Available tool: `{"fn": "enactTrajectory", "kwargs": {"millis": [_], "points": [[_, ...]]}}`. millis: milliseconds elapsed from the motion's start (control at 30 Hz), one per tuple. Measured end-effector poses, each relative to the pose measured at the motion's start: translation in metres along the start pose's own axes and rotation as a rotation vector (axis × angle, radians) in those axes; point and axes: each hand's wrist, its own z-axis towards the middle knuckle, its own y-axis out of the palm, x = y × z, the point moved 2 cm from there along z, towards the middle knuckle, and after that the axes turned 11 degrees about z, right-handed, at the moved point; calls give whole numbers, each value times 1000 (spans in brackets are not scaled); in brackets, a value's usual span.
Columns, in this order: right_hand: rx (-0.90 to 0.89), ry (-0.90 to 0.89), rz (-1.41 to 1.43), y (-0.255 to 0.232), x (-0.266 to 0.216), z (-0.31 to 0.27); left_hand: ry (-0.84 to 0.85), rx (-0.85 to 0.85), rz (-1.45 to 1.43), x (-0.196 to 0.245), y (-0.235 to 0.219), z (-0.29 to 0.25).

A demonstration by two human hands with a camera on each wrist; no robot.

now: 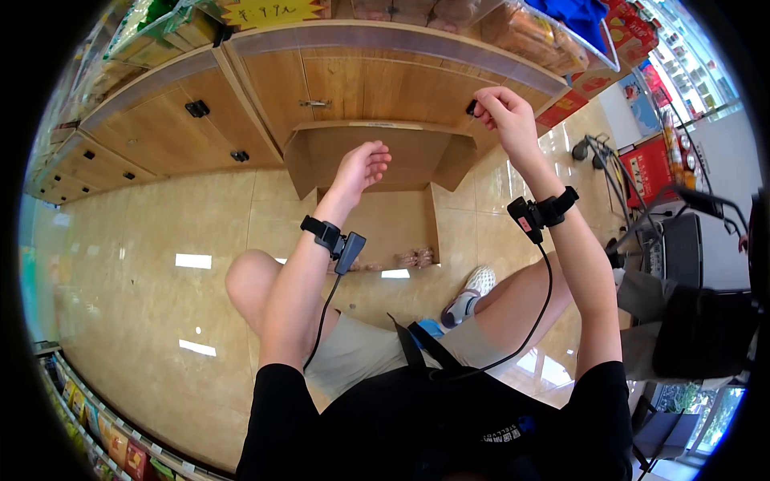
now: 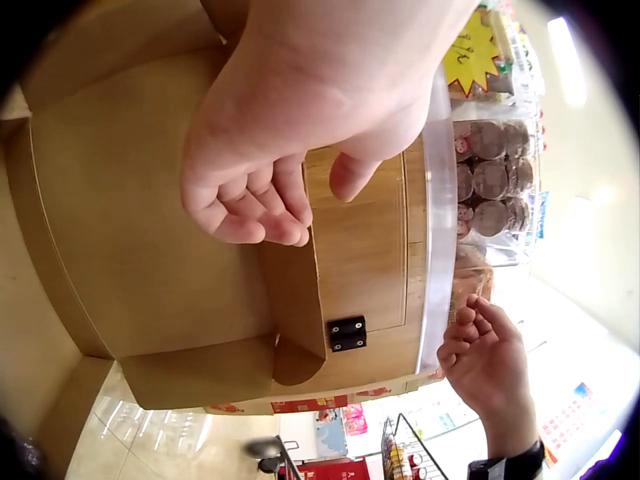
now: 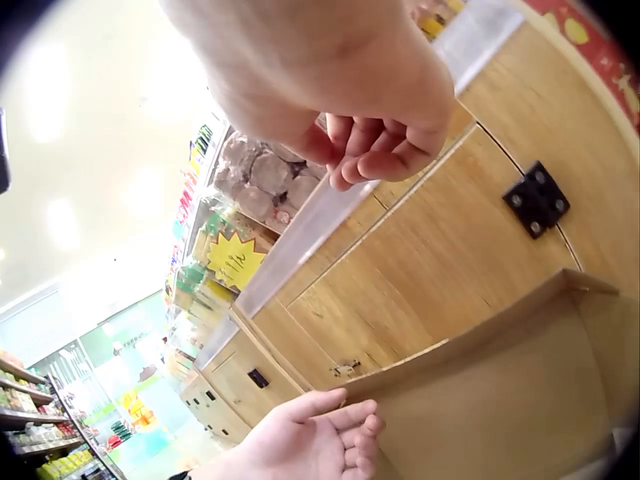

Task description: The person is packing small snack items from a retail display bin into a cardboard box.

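Note:
An open cardboard box (image 1: 377,212) stands on the floor before wooden cabinets, with a few wrapped round items (image 1: 414,257) at its near end. The left hand (image 1: 365,170) hovers over the box's left part, fingers loosely bent, holding nothing. Higher and to the right, the right hand (image 1: 504,115) is raised in front of the cabinet near a black hinge (image 1: 472,107); its fingers curl loosely with nothing visible in them. In the left wrist view the left hand (image 2: 300,130) is beside the box flap. The right wrist view shows the right hand (image 3: 350,110) in front of the shelf edge.
Shelves above the cabinet doors (image 1: 192,120) hold packed goods and a yellow price sign (image 1: 271,11). Red cartons (image 1: 565,107) stand at the right end. A wheeled cart (image 1: 601,152) and another person's legs (image 1: 642,329) are at right. A stocked rack (image 1: 112,437) is at lower left.

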Motion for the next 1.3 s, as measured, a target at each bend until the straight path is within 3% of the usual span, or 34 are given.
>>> {"fn": "enactTrajectory", "kwargs": {"millis": [267, 500, 767, 933, 1300], "points": [[7, 186, -17, -2, 82, -22, -72, 45, 47, -20, -12, 11], [-142, 149, -174, 22, 109, -28, -186, 85, 125, -47, -23, 24], [-226, 261, -251, 42, 124, -38, -330, 77, 306, -88, -26, 30], [-276, 272, -380, 50, 146, -47, -519, 60, 441, -133, -30, 35], [-326, 385, -412, 28, 146, -39, -686, -7, 651, -202, -25, 36]]}}
